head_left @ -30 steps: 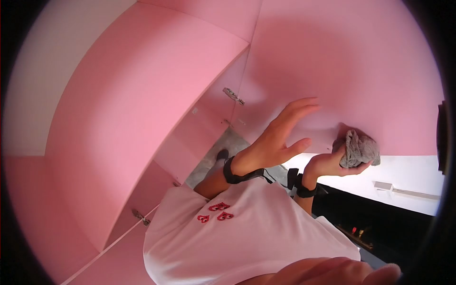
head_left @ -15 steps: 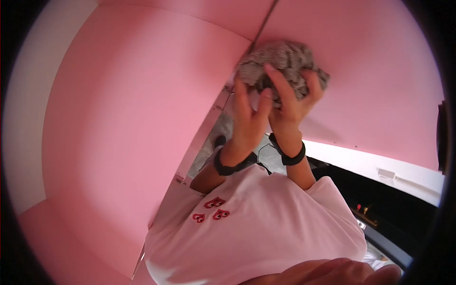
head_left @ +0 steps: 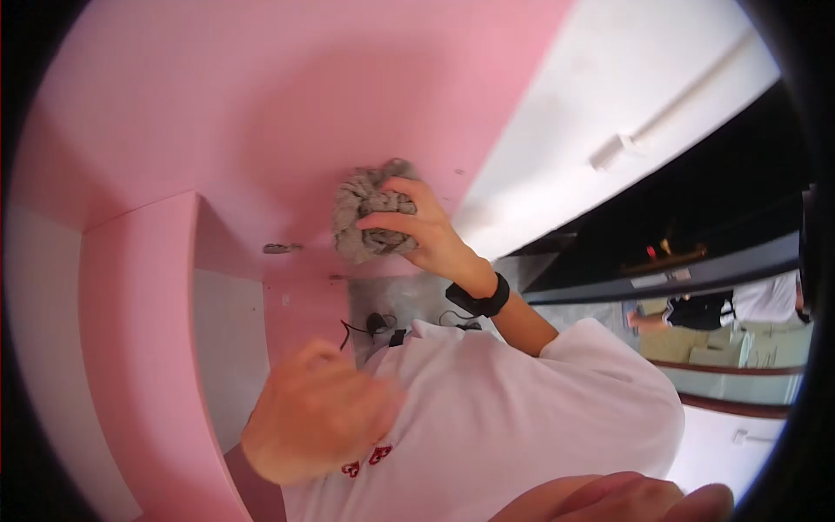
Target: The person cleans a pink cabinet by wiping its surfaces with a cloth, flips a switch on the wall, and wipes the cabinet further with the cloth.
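My right hand [head_left: 417, 222] grips a bunched grey cloth [head_left: 352, 213], its fingers bent over the folds. The cloth lies against a broad pink panel [head_left: 287, 113]. Low in the view, in front of the white shirt [head_left: 522, 391], my left hand [head_left: 322, 418] is apart from the cloth. Its fingers are smeared by motion, so whether they are closed cannot be made out. A metal hinge [head_left: 281, 249] sits on the pink surface to the left of the cloth.
Pink cabinet edges [head_left: 143, 348] stand at the left. A white surface with a handle [head_left: 614, 151] and a long dark panel [head_left: 739, 209] are at the upper right. Cables and a dark shoe [head_left: 377, 324] show on the grey floor. Another person [head_left: 696, 311] is far right.
The view has swung round, showing more at the right. Both hands were at the cloth half a second ago; now only my right hand holds it, and my left hand has dropped toward the chest.
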Motion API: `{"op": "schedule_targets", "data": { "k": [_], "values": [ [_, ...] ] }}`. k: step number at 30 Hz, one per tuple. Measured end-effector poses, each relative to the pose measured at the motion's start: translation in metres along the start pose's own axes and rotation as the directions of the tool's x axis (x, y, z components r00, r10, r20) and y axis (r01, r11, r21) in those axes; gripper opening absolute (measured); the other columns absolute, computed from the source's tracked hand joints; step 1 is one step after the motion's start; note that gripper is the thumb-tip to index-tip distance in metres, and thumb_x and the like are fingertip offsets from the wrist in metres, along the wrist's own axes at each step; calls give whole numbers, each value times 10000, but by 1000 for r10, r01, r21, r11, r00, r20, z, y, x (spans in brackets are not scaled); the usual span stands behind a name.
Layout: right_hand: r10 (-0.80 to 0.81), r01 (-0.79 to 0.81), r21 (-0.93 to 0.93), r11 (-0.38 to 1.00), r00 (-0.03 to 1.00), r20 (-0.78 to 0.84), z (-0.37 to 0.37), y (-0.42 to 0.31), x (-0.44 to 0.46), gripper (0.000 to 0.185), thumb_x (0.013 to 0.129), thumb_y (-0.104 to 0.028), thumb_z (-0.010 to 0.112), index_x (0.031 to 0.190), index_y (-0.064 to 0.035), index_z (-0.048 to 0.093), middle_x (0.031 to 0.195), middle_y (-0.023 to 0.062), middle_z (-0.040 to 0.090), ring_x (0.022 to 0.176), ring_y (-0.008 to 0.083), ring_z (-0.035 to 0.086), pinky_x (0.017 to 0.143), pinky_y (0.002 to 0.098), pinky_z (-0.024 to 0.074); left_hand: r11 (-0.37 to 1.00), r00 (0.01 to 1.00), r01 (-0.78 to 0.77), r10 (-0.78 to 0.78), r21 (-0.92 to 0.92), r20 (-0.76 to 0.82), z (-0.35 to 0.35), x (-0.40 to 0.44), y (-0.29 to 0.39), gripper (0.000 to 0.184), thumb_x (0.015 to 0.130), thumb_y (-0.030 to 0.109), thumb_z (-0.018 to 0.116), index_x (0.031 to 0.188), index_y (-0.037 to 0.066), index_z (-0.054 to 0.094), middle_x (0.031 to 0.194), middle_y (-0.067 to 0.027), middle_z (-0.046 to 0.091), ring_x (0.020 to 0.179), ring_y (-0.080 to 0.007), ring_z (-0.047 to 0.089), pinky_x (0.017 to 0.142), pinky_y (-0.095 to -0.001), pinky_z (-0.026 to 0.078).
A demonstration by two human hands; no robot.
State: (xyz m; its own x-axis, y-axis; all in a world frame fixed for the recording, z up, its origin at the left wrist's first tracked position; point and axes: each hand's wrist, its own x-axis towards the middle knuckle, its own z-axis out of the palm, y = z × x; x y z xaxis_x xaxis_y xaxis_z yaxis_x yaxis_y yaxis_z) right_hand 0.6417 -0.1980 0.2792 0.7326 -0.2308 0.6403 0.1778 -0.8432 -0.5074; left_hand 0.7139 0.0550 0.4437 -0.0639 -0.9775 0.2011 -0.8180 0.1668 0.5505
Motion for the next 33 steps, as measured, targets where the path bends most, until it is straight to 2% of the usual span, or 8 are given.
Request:
{"op": "schedule_targets", "data": {
  "k": [1,3,4,6,7,16,29,33],
  "values": [
    [20,-22,119,993,1000,22,-8,-5,-6,600,614,98,773,1142,-187,766,1329,127,498,1250,345,493,1041,437,431,1000,1000,-18,18,0,17,-5,0,20,45,820,116,691,822,72,691,671,-72,627,572,-273,536,653,-387,474],
    [21,-20,183,983,1000,-6,-29,-6,-19,589,628,96,780,1147,-183,760,1337,126,492,1273,343,486,1058,430,427,911,899,-360,283,199,333,-12,11,56,98,812,150,690,737,102,648,654,-62,603,527,-240,516,640,-394,461],
    [19,-14,259,966,1000,-16,-40,-8,-26,579,643,95,786,1152,-178,754,1346,126,485,1296,342,480,1075,423,423,907,896,-368,286,205,340,-18,21,74,98,812,150,690,737,102,648,654,-62,603,527,-240,516,640,-394,461],
    [53,-38,310,950,998,-40,-60,-9,-40,565,655,83,798,1154,-178,749,1353,122,478,1286,341,492,1073,416,431,561,477,-818,786,-130,393,-25,44,98,324,551,284,548,699,-5,556,704,-140,481,644,-270,469,633,-415,392],
    [80,-56,359,932,995,-52,-68,-8,-45,551,668,71,810,1156,-177,745,1360,118,471,1276,339,504,1071,409,438,481,389,-859,835,-174,389,-25,53,110,319,556,281,549,701,-3,558,706,-138,483,645,-269,472,632,-414,393],
    [343,-249,563,788,937,-66,-107,0,-73,506,751,-3,821,1211,-173,697,1403,129,430,1310,302,505,1065,385,463,410,306,-888,865,-209,398,-1,81,162,268,596,250,560,725,16,575,721,-121,507,658,-266,495,627,-402,406],
    [432,-285,632,721,898,-88,-64,-25,-48,496,770,-55,829,1227,-177,679,1409,123,449,1368,293,450,1092,378,424,415,309,-874,876,-253,370,-20,52,132,195,653,205,577,759,43,598,743,-98,542,677,-262,529,620,-385,425],
    [444,-281,609,742,886,-133,-48,-35,-37,500,767,-44,827,1227,-169,677,1401,105,446,1372,278,437,1092,374,417,357,260,-892,907,-277,331,-27,43,111,173,671,192,582,769,51,605,750,-90,553,683,-261,540,618,-379,430]
  ]
}}
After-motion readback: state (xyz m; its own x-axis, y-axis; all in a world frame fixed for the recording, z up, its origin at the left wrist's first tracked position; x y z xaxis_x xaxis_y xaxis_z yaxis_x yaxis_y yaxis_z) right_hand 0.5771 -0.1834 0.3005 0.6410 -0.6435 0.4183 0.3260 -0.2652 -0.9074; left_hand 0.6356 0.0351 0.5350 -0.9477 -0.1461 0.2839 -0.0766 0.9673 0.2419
